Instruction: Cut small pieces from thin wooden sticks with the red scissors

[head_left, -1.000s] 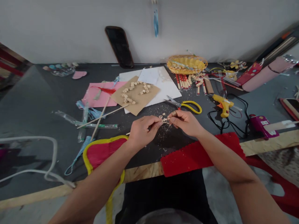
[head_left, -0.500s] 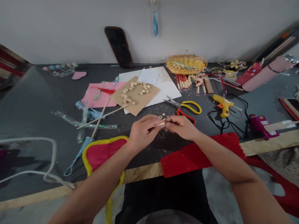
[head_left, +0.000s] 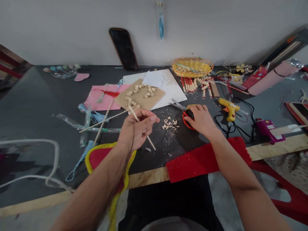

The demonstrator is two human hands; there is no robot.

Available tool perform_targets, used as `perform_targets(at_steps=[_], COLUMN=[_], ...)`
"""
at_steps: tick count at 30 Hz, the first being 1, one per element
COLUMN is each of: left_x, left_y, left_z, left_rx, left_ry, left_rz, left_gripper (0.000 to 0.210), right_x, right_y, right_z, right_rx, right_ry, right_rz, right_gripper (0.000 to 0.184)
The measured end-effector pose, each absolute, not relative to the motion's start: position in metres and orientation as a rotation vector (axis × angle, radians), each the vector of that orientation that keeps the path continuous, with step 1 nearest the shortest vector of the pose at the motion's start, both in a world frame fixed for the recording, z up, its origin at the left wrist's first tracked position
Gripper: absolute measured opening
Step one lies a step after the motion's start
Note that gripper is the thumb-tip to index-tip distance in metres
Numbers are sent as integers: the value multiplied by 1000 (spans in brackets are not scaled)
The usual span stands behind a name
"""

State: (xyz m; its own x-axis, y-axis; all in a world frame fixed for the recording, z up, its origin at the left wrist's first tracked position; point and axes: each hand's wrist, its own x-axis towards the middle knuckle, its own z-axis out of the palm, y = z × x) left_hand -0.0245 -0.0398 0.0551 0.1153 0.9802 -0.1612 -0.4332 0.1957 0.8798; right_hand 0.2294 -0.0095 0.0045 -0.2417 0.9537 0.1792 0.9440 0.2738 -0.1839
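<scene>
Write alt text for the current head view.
A person's left hand holds a thin stick over a dark table; the right hand is on the scissors. Small pale pieces lie between the hands, with a glue gun to the right and pale clusters on brown card beyond.

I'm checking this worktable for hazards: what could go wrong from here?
The scissors under the right hand look partly open, so a finger might get nicked. That hand could also scatter the small wooden pieces nearby. The slanting wooden stick in the left hand could slip.
</scene>
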Motion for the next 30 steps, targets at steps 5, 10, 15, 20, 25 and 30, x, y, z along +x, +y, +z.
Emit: perform_targets(at_steps=[5,10,15,20,25,30], left_x=[-19,-17,-16,-18,-21,-23], left_y=[-36,-34,-33,-32,-31,-29], left_z=[39,31,30,29,32,36], left_rx=[729,690,662,649,606,563], left_ry=[875,867,855,832,831,834], left_rz=[1089,1032,1033,1041,1095,1151], left_gripper=[25,26,27,24,24,29], right_x=[234,236,231,227,215,201], right_y=[-7,-3,-4,-10,-24,-37], right_z=[2,5,10,17,26,28], right_rx=[-1838,-1804,-1910,-1687,-1300,-1194], right_ry=[-2305,-2324,-2181,-1905,-2023,-2238], right_rz=[46,140,240,404,585,564], right_gripper=[50,48,46,46,64,64])
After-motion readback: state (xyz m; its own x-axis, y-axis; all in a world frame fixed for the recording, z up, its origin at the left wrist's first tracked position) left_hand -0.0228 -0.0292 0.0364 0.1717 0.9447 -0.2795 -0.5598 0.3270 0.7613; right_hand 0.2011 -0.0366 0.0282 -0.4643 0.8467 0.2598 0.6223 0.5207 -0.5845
